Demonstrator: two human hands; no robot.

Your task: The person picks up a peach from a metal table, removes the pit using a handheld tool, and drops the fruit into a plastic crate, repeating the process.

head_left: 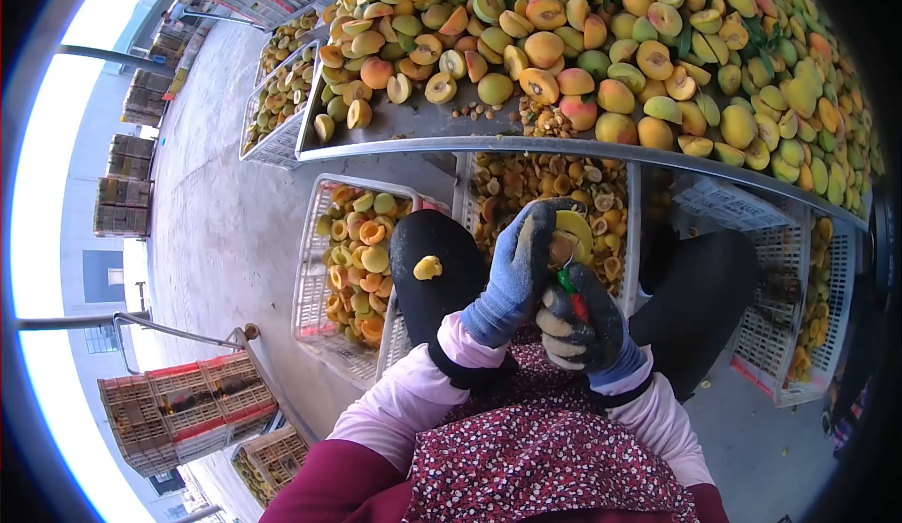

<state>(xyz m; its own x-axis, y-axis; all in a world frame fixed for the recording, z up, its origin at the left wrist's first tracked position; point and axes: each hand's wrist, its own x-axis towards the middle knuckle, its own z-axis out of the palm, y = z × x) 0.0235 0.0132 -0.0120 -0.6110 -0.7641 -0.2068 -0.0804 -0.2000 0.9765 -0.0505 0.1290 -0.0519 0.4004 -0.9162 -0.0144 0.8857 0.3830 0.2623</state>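
Note:
My left hand [526, 255], in a blue and dark-coated work glove, is closed around a yellow peach half [575, 230] above my lap. My right hand [587, 327], gloved the same way, grips a small tool with a red and green handle [574, 296]. Its metal end meets the cut side of the fruit; the tip's exact shape is hard to make out. Below my hands, between my knees, a crate [633, 232] holds many small cut pieces and scraps. A bit of yellow peach [427, 267] rests on my left knee.
A metal table [413, 143] heaped with halved peaches spans the front, with a pile of pits [548, 119] near its edge. A white crate of peach halves [310, 283] stands left; other white crates [766, 312] stand right. A trolley with stacked crates [188, 405] is at far left.

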